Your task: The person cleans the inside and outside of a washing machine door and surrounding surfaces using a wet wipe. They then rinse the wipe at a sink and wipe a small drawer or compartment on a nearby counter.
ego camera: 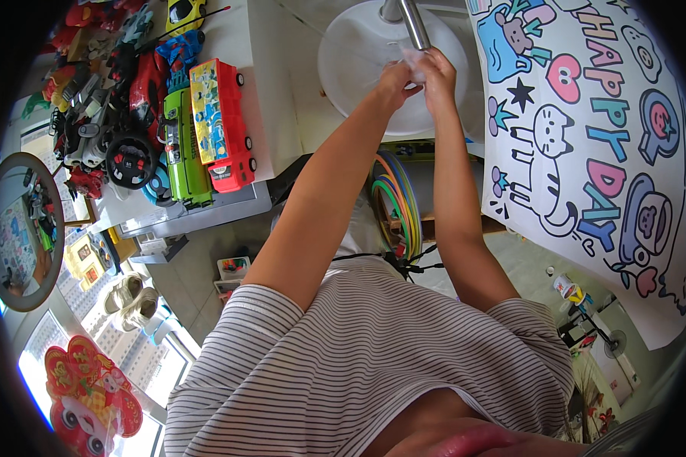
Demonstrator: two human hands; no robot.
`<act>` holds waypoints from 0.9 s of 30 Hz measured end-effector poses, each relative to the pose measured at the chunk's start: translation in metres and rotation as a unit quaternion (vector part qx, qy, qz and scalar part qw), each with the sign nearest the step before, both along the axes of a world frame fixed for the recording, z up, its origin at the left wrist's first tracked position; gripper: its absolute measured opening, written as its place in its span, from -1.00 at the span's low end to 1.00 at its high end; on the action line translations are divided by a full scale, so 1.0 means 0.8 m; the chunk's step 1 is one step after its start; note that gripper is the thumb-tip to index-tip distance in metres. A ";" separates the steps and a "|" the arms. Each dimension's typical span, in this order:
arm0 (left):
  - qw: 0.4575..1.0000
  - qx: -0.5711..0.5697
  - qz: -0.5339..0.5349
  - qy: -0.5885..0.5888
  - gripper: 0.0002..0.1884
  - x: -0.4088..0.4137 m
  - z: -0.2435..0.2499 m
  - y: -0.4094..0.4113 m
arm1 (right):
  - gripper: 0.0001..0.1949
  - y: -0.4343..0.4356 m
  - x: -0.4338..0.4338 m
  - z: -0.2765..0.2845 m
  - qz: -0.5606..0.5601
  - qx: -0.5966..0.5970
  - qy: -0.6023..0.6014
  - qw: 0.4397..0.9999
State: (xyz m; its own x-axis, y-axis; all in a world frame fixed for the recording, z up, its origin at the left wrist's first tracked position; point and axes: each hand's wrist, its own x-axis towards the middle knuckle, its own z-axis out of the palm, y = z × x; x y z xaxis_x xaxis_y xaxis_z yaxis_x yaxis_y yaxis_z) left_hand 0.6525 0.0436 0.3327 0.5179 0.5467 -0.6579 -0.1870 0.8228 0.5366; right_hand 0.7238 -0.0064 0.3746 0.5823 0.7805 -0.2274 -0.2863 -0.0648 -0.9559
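Both hands are over a white round sink basin (343, 74), beneath the spout of a metal faucet (414, 25). Between them is a small whitish translucent thing (414, 61); whether it is plastic, a wet cloth or something else cannot be made out. My left hand (397, 83) grips its left side with bent fingers. On the other side, my right hand (439, 73) is closed around it, close under the spout's end. The fingers hide part of the thing. Any running water is hard to make out.
Left of the basin, a white surface (268, 91) carries a red toy truck (228, 125), a green toy vehicle (183, 143) and many piled toys. A printed poster sheet (549, 143) hangs close on the right. Colourful hoops (400, 205) stand below the basin.
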 end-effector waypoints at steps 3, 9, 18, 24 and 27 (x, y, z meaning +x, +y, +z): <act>0.999 0.020 0.024 0.009 -0.68 0.000 0.004 0.002 | -0.71 -0.001 0.002 -0.017 -0.085 -0.011 -0.024 0.996; 0.998 0.041 0.052 -0.003 -0.69 -0.005 0.018 0.005 | -0.67 0.004 0.003 -0.058 -0.098 -0.076 0.209 0.970; 0.805 0.477 -0.015 0.353 -0.78 0.003 0.015 0.002 | -0.68 0.017 -0.021 -0.075 -0.080 0.097 0.441 0.888; 0.868 0.366 0.004 0.336 -0.74 0.002 0.029 0.009 | -0.71 0.032 0.008 -0.146 -0.030 0.148 0.486 0.861; 0.907 0.306 0.020 0.288 -0.71 -0.001 0.005 0.008 | -0.69 0.034 0.015 -0.142 -0.038 0.161 0.545 0.822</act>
State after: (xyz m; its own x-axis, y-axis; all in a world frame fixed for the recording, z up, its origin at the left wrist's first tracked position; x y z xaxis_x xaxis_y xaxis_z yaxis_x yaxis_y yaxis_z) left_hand 0.6514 0.0498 0.3363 0.1568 0.9113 -0.3807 0.2465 0.3372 0.9086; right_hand 0.7355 0.0209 0.2609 0.2188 0.8732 -0.4354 -0.9758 0.1980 -0.0933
